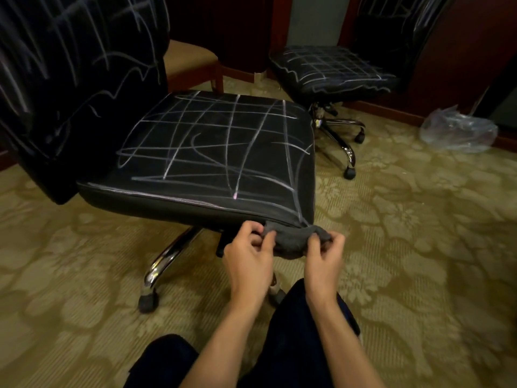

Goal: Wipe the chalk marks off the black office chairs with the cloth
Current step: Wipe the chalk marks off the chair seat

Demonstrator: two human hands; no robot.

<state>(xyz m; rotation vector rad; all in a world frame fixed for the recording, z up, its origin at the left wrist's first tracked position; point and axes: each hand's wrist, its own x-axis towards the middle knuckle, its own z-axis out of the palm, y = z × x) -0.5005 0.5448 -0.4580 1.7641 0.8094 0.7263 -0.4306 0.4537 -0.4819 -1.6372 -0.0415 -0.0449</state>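
Observation:
A black office chair (212, 147) stands close in front of me, its seat and backrest crossed with white chalk lines. A second black chair (333, 67) with the same chalk scribbles stands further back on the right. Both hands hold a dark grey cloth (293, 240) just below the near chair's front right corner. My left hand (249, 256) pinches the cloth's left end. My right hand (326, 256) pinches its right end. The cloth hangs bunched between them.
A patterned beige carpet (419, 247) covers the floor. A crumpled clear plastic bag (458, 130) lies at the right by the dark wooden wall. A wooden chair with a tan seat (190, 61) stands behind the near chair. The near chair's chrome legs and castors (148, 301) spread out below the seat.

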